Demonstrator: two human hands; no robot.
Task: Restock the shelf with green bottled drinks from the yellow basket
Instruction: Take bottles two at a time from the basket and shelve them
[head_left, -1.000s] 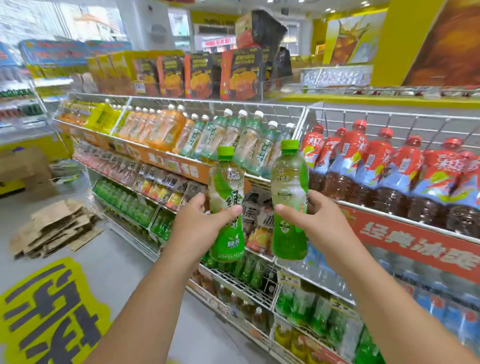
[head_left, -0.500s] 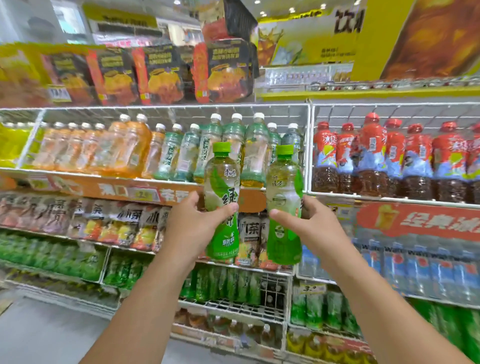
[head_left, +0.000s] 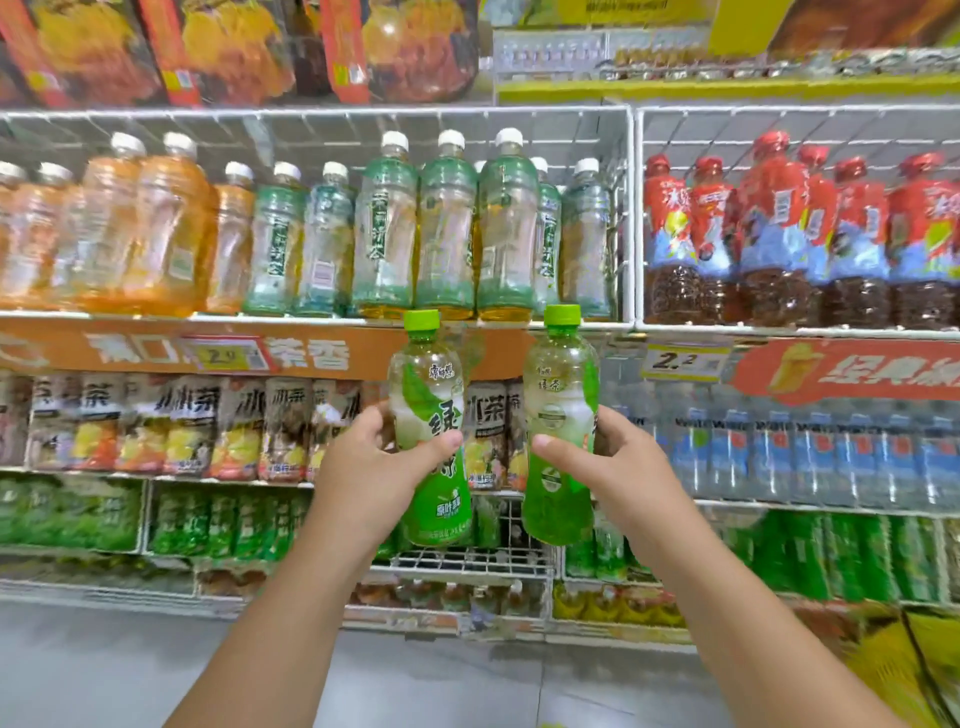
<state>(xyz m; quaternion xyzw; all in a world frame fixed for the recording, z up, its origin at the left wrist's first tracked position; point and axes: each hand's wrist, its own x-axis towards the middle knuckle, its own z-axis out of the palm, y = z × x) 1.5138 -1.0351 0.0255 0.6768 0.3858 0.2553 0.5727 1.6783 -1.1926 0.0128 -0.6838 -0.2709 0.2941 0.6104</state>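
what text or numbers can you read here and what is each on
"绿" on the left bottle, gripped by the left hand.
"绿茶" on the right bottle, gripped by the right hand.
"2.2" on the yellow price tag.
"茶香" on the orange shelf strip.
"冰茶" on the bottles below.
Other labels too blurred.

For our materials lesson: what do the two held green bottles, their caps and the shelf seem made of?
Left green bottle and right green bottle: probably clear glossy plastic, since the liquid shows through, with printed film labels. Green caps: opaque ridged plastic. Wire shelf: thin white rods, likely coated metal.
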